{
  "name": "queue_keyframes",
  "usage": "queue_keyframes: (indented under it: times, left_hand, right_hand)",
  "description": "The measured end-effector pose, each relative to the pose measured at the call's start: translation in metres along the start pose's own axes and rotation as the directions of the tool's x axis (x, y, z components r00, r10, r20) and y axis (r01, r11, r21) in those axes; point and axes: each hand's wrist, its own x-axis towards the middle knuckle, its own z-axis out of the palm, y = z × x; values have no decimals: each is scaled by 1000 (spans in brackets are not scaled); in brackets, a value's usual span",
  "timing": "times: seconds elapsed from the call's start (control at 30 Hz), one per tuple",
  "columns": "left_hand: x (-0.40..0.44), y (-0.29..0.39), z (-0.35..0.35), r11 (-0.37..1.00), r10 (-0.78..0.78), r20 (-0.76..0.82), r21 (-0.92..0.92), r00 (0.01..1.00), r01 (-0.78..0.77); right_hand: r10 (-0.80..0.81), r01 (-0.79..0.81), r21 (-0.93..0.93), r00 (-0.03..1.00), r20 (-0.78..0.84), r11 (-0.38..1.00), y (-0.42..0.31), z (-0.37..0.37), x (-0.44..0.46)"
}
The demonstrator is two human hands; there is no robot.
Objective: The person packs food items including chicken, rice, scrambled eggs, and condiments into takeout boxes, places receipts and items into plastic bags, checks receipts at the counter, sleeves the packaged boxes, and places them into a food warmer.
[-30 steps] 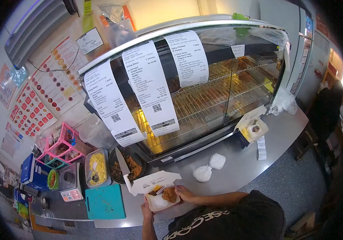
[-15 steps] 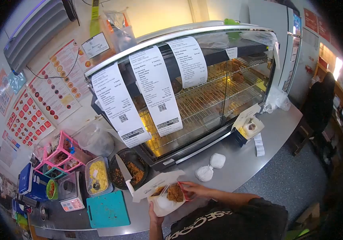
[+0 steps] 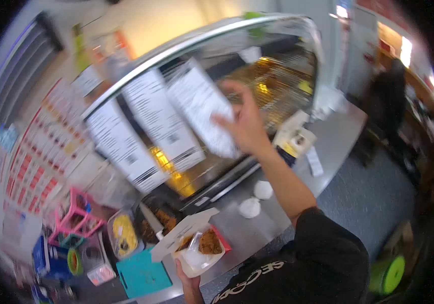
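My left hand (image 3: 187,281) grips the near left side of an open takeaway box (image 3: 196,268). Inside lie fried chicken (image 3: 210,242), white rice (image 3: 192,258) and a shiny clear packet; the white lid stands raised. My right hand (image 3: 244,119) is up at the glass display case (image 3: 287,66), its thumb across the front of the rightmost paper receipt (image 3: 191,96) and the other fingers at its right edge. That receipt is tilted and curled at the lower end. Motion blurs the fingers somewhat.
Two more receipts (image 3: 161,114) hang on the case. A teal cutting board (image 3: 143,272), a tub of yellow food (image 3: 124,233) and a knife (image 3: 151,219) over a dark bowl are at left. Two white wrapped bundles (image 3: 250,207) and another open box (image 3: 298,141) stand right.
My right hand has left the takeaway box and risen to the rightmost receipt, which now hangs lower and more slanted. My left hand stays on the box. The camera view has shifted and blurred.
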Motion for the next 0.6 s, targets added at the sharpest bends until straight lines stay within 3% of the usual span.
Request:
queue_keyframes:
  times: [0.03, 0.07, 0.1, 0.13, 0.17, 0.2, 0.27, 0.33, 0.43, 0.53, 0.6]
  left_hand:
    - [-3, -4, 10, 1000, -13, 15, 12, 1000, 13]
    - [-7, -8, 26, 997, -5, 55, 76, 998, 1]
    - [-9, -13, 39, 996, -52, 24, 73, 998, 50]
    - [-9, -20, 52, 994, -88, -10, 65, 996, 89]
    - [-10, -29, 65, 991, -120, -54, 51, 991, 122]
    - [-3, -46, 86, 991, -128, 81, 43, 988, 125]
    - [9, -79, 130, 983, -175, 133, 80, 975, 166]
    - [12, -120, 185, 979, -202, 177, 73, 963, 192]
    - [19, -192, 272, 970, -241, 157, 43, 958, 237]
    - [38, -270, 347, 949, -316, 109, 24, 942, 315]
    - [53, -325, 393, 949, -315, 91, 10, 945, 316]
  right_hand:
    - [-1, 4, -46, 998, 58, 999, -11, -25, -30]
    - [-123, 132, -70, 985, 119, 989, 9, -56, -60]
    - [107, -70, -163, 968, 228, 984, 4, -94, -88]
    - [211, -136, -279, 943, 258, 950, 14, -136, -112]
    - [298, -225, -374, 943, 151, 900, 37, -179, -142]
    - [367, -307, -451, 929, 48, 838, 55, -227, -171]
    - [480, -483, -648, 854, -200, 589, 47, -312, -222]
    - [436, -541, -652, 835, -336, 532, 45, -401, -273]
    - [531, -655, -659, 731, -429, 368, 21, -503, -309]
    - [604, -704, -587, 684, -409, 400, 6, -575, -307]
    - [601, -628, -660, 733, -320, 414, 10, -619, -289]
